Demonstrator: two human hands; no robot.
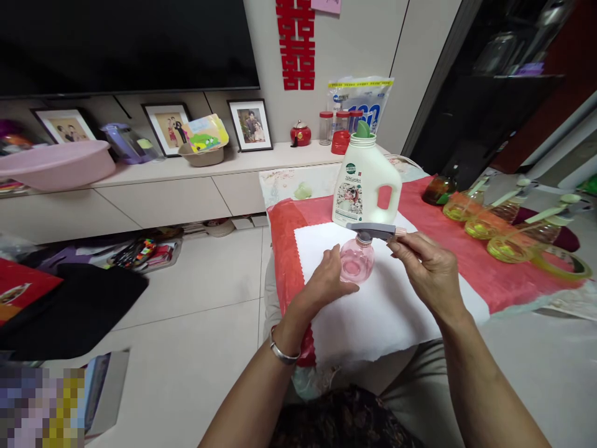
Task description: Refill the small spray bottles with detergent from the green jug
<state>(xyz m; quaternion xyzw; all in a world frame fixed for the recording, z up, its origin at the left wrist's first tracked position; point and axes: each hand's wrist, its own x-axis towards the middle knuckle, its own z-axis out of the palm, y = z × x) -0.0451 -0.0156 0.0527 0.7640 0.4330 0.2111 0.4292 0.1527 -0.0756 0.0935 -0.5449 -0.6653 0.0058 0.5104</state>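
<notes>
My left hand (pixel 326 277) is closed around the side of a small, round, clear pink bottle (pixel 358 264), which stands upright over a white sheet (pixel 368 326). A dark cap or collar tops the bottle's neck. Between the thumb and fingers of my right hand (pixel 426 267) is the pinkish end of a long dark grey tool (pixel 377 231), held level across the bottle's top. Whether the tool touches the neck, I cannot tell. Just behind stands a pale green detergent jug (pixel 366 183) with a looped handle and a green spout.
Red covering (pixel 426 214) lies over the table. Several pump bottles with yellow liquid (pixel 508 242) and an amber bottle (pixel 441 190) stand at the right, near a tape roll (pixel 566 264). Behind, a long cabinet (pixel 172 202) bears framed photos, a pink basin (pixel 60 165) and red-lidded jars (pixel 326 129).
</notes>
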